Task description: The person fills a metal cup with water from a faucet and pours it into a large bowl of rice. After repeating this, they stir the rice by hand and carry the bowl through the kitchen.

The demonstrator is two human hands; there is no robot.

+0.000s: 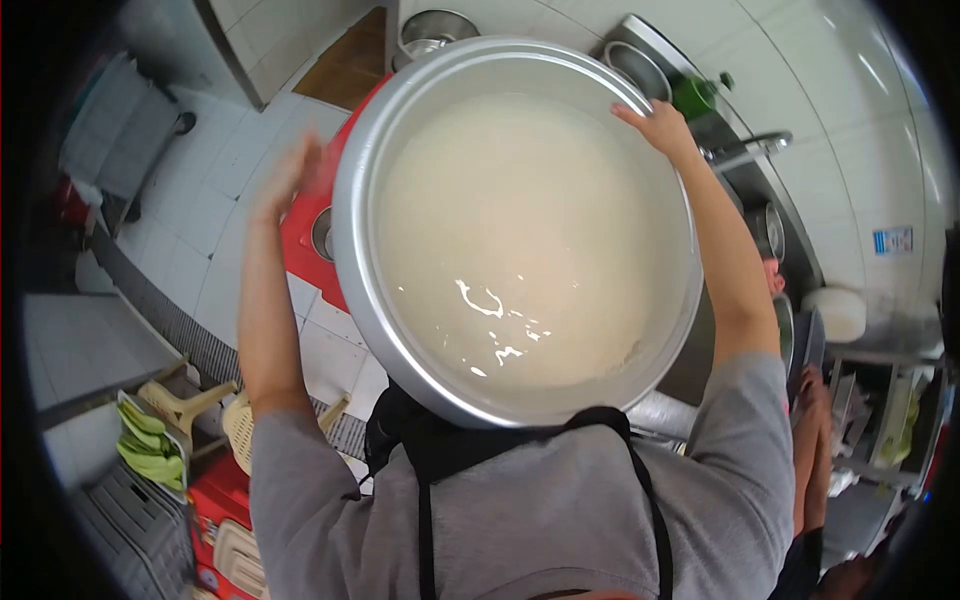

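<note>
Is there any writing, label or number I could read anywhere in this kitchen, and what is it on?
Nothing here can be read.
Blue label on the tiled wall: has print, too small and blurred to read.
Red box at lower left: pale markings, blurred, not readable.
Big pot of cloudy water and green bottle: no readable text.

Single head view, steeply downward, close over basin [520,240]

One large basin [400,330], two hands [290,180] [655,125]
</note>
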